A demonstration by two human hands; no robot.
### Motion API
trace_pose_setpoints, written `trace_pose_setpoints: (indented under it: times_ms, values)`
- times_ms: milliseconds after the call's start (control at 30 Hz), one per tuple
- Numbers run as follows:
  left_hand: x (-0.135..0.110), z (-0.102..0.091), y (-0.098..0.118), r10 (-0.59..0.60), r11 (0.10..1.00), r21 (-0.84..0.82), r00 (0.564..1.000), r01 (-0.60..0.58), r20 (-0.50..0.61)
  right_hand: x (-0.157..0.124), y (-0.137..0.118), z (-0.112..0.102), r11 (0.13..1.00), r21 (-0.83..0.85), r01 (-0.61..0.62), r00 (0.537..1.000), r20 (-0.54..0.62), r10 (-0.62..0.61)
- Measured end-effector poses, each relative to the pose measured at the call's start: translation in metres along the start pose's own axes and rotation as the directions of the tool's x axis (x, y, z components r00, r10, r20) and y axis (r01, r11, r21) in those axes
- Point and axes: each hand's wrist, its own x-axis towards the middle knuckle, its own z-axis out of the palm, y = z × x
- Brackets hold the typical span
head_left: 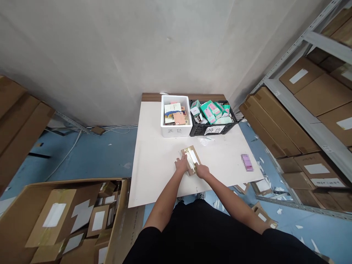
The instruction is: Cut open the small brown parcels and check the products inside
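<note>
Both the left hand (182,164) and right hand (202,170) cover the small parcel's (191,160) edges.

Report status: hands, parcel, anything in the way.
Left hand and right hand both on the brown parcel, grip unclear. Parcel flat on white table. Foam box and black crate behind, pink item to the right, all clear of it.

Both bare forearms reach forward and converge. The left hand (181,164) lies fingers outstretched. The right hand (202,171) curls, knuckles up.
</note>
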Motion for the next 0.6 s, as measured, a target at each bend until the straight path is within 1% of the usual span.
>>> trace_pose_setpoints:
  times_ms: [67,133,233,267,333,367,433,500,533,600]
  values:
    - [0.001,0.002,0.001,-0.005,1.0,-0.001,1.0,0.005,-0.006,-0.023,0.018,0.009,0.997,-0.081,0.018,0.998,0.064,-0.013]
    - [0.002,0.002,0.002,-0.003,1.0,0.004,1.0,0.003,0.001,-0.039,0.031,0.013,0.993,-0.114,0.017,0.996,0.091,-0.006]
    - [0.002,0.0,0.001,0.005,1.0,0.018,1.0,-0.005,0.002,-0.049,0.042,0.011,0.995,-0.098,0.009,0.994,0.105,0.002]
    - [0.001,-0.002,0.0,0.01,1.0,0.025,1.0,-0.01,0.0,-0.051,0.045,0.01,0.998,-0.065,0.007,0.996,0.09,-0.001]
    - [-0.001,-0.005,-0.001,0.023,0.999,0.037,1.0,-0.023,0.0,-0.052,0.051,0.011,0.999,0.048,-0.008,1.0,0.008,0.008]
    - [-0.003,-0.005,0.0,0.026,0.999,0.042,1.0,-0.026,-0.002,-0.053,0.055,0.013,0.993,0.119,-0.025,0.998,-0.048,0.031]
    - [-0.007,-0.002,0.006,0.018,0.998,0.054,1.0,-0.017,-0.015,-0.051,0.06,0.022,0.964,0.253,-0.086,0.983,-0.133,0.123]
    - [-0.013,0.008,0.018,-0.01,0.998,0.065,0.999,0.013,-0.05,-0.045,0.061,0.032,0.927,0.345,-0.148,0.961,-0.17,0.217]
    - [-0.017,0.016,0.024,-0.03,0.997,0.066,0.997,0.035,-0.069,-0.04,0.058,0.037,0.914,0.372,-0.16,0.953,-0.184,0.242]
    - [-0.027,0.033,0.036,-0.082,0.995,0.051,0.991,0.088,-0.104,-0.024,0.05,0.04,0.91,0.389,-0.142,0.946,-0.218,0.241]
